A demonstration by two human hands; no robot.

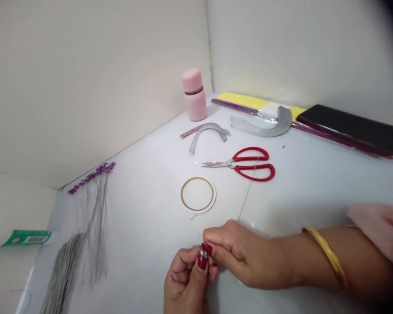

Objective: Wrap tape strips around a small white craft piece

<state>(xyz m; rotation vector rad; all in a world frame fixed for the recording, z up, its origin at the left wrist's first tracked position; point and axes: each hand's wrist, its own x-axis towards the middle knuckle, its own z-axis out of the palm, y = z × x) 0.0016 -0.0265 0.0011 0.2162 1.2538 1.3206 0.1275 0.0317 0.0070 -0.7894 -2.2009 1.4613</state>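
My left hand [186, 281] and my right hand [240, 255] meet at the near edge of the white table [144, 209], fingertips pinched together. Between them sits a tiny silvery bead or clasp [203, 253]. A thin wire [249, 189] runs up from my right hand's fingers toward the red-handled scissors [245, 164]. A gold bangle [330, 257] circles my right wrist. A thin roll of gold-edged tape [198, 194] lies just beyond my hands.
A bundle of thin grey wires [75, 257] lies at the left, some tipped with purple beads [91, 176]. A pink bottle [194, 94] stands in the corner. Grey curved strips [208, 133], a grey band [265, 124], coloured sheets [245, 101], a dark phone [353, 127] and a green-labelled tube [22, 238] are around.
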